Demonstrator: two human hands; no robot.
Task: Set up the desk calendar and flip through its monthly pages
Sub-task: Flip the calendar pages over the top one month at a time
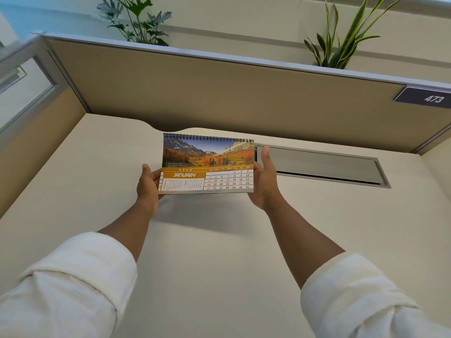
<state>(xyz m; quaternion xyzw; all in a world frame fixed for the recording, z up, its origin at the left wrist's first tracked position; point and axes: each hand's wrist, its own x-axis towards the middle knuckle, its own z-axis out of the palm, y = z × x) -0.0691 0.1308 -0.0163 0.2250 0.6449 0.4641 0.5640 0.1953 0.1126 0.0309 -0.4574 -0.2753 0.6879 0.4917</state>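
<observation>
While you lean over the cream bench (219, 264), both your hands hold the desk calendar (207, 164) up above its surface, one at each short end. Your left hand (147, 185) grips the lower left corner, thumb laid on the front beside the orange JANUARY band, the other fingers out of sight behind the card. Your right hand (264, 180) clasps the right edge, thumb pointing up along that side and palm against the back. The calendar faces you with its black spiral binding (207, 137) along the top, an autumn mountain photograph in the upper half and the date grid at lower right. It casts a soft shadow (207, 215) on the bench just below, so it sits clear of the surface; whether its stand is folded out behind, you cannot tell from here.

Your white sleeves (73, 284) are rolled back to the forearms. Just beyond your right hand, a grey metal cable flap (324, 164) is set into the bench. A tan partition (231, 93) rises behind it, carrying a dark plate numbered 473 (424, 97) at the right end, and two green plants (136, 23) show above its top rail.
</observation>
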